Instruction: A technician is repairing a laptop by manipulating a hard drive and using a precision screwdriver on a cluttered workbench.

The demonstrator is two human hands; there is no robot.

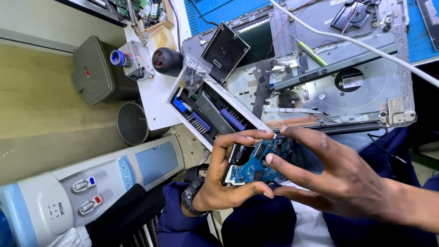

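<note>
Hard drive (256,160), blue circuit-board side up, near centre over lap. Left hand (224,183) fingers clamp its edges to steady it; right hand (338,178) fingers spread wide, fingertips touching board. Opened laptop chassis (347,87) far on surface.

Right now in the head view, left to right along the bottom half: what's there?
White-and-blue water dispenser with two taps → left hand with black wrist strap → blue circuit board on a hard drive → right hand, fingers spread.
</note>
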